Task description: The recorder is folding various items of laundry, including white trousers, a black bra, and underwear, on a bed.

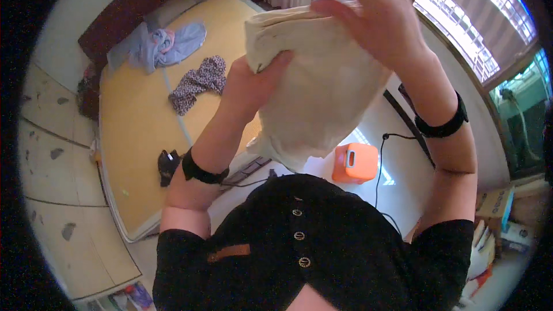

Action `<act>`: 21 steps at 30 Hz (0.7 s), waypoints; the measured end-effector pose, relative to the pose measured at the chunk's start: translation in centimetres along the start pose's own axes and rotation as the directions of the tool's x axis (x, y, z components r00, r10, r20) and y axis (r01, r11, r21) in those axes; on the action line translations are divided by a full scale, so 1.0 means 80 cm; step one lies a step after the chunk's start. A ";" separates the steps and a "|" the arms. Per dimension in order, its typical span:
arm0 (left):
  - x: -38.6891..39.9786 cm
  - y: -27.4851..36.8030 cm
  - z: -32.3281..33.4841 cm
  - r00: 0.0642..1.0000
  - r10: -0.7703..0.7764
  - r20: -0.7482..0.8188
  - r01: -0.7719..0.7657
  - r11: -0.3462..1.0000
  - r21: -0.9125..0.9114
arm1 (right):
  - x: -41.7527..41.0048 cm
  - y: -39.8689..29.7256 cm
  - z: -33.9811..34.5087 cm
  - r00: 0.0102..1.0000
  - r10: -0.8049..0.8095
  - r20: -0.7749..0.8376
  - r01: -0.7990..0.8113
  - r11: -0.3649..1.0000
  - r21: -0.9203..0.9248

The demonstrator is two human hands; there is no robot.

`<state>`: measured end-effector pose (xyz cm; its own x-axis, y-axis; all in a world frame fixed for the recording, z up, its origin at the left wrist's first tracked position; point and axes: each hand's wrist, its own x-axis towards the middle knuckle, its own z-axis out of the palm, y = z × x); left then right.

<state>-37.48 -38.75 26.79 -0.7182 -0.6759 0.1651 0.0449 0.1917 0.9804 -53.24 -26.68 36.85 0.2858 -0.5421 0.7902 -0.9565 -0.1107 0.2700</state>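
A cream-coloured cloth item (319,82), folded over at its upper edge, hangs in front of me. My left hand (259,82) grips its left side, with the thumb lying across the near face. At the upper right, my right hand (371,13) is raised at the cloth's top edge, blurred, its fingers curved; whether it pinches the fabric cannot be told. Black bands circle both forearms. Part of a pale object shows behind the right fingers.
A bed with a yellow mat (134,129) stands at the left, bearing a light blue cloth (185,45), a patterned garment (198,82) and a small black item (167,166). An orange box with a handle (356,163) and a black cable (380,168) lie on the floor. Cartons (494,203) stand at right.
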 end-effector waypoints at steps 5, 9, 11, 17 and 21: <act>0.002 -0.017 -0.018 0.996 0.010 -0.090 -0.021 0.993 -0.119 | -0.109 0.041 -0.007 0.752 0.645 -0.137 -0.509 0.700 0.500; 0.006 -0.023 -0.033 0.994 0.091 -0.056 -0.102 0.971 -0.217 | -0.176 0.003 0.043 0.546 0.736 0.400 -0.588 -0.003 0.809; 0.003 -0.027 -0.039 0.993 0.095 -0.065 -0.104 0.983 -0.153 | -0.192 -0.015 0.052 0.601 0.647 0.469 -0.533 -0.114 0.839; -0.002 -0.048 -0.055 0.995 0.099 0.031 -0.095 0.988 -0.126 | -0.182 -0.023 0.031 0.617 0.625 0.477 -0.400 -0.273 0.875; -0.008 -0.040 -0.060 0.988 0.131 0.087 -0.126 0.990 -0.062 | -0.168 -0.035 0.031 0.611 0.656 0.443 -0.406 -0.221 0.887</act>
<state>-33.82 -42.35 24.04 -0.7641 -0.5801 0.2821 0.1779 0.2308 0.9566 -54.57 -21.13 24.14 -0.4791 -0.7728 0.4162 0.0429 -0.4943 -0.8683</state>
